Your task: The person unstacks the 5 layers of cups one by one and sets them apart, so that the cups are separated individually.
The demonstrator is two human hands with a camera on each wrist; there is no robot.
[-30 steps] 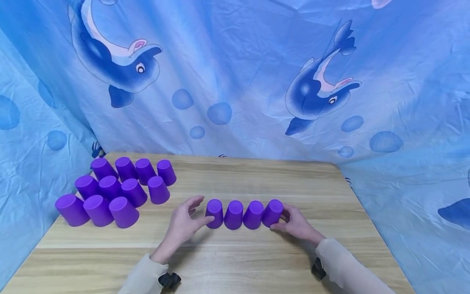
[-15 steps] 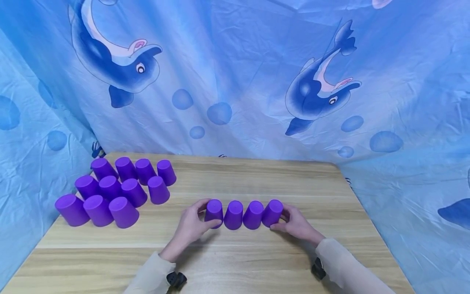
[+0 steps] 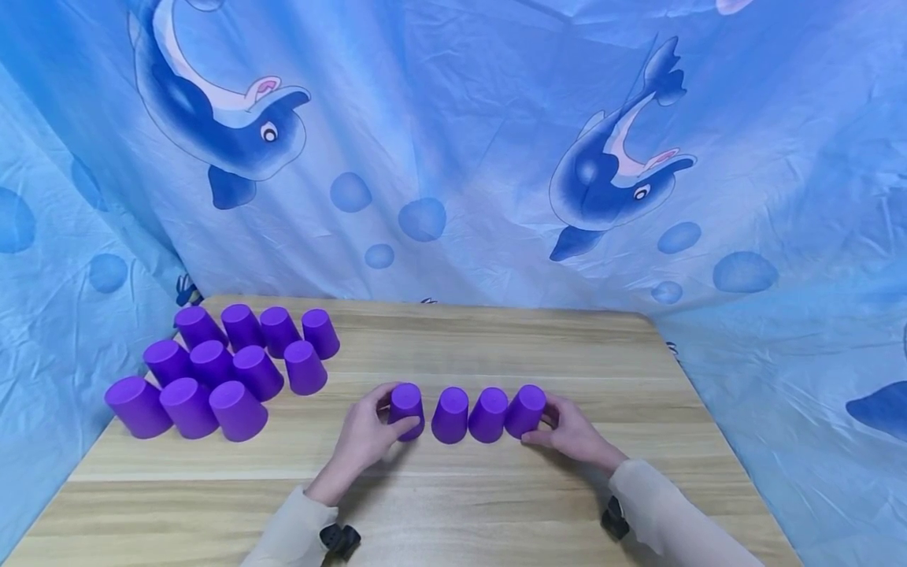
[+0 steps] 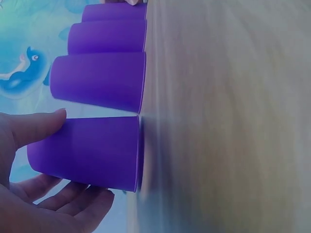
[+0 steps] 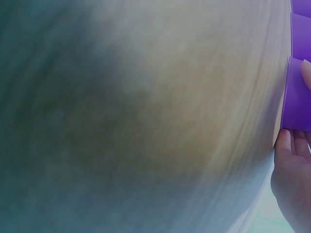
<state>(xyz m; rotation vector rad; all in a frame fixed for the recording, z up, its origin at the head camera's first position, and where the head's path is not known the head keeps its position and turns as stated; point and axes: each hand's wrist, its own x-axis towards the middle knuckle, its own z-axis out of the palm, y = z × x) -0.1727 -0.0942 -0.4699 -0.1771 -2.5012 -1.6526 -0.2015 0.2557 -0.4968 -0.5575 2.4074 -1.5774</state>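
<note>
Several purple cups stand upside down in a short row across the middle of the wooden table (image 3: 453,504). My left hand (image 3: 370,429) grips the leftmost cup (image 3: 407,405), thumb on its near side and fingers round the far side; in the left wrist view this cup (image 4: 87,153) has its rim close to the wood, and whether it touches I cannot tell. A gap parts it from the two middle cups, a left one (image 3: 450,415) and a right one (image 3: 488,415). At the row's right end, my right hand (image 3: 572,431) holds the rightmost cup (image 3: 526,411) between thumb and fingers.
More purple upside-down cups stand in three rows at the table's left, including a front-row cup (image 3: 238,409) and a back-right cup (image 3: 321,332). A blue dolphin-print curtain (image 3: 482,157) hangs behind the table and along its sides.
My left hand has come right, closed round the leftmost cup and drawn it slightly left, widening the gap to its neighbour. The right hand and its cup have stayed put.
</note>
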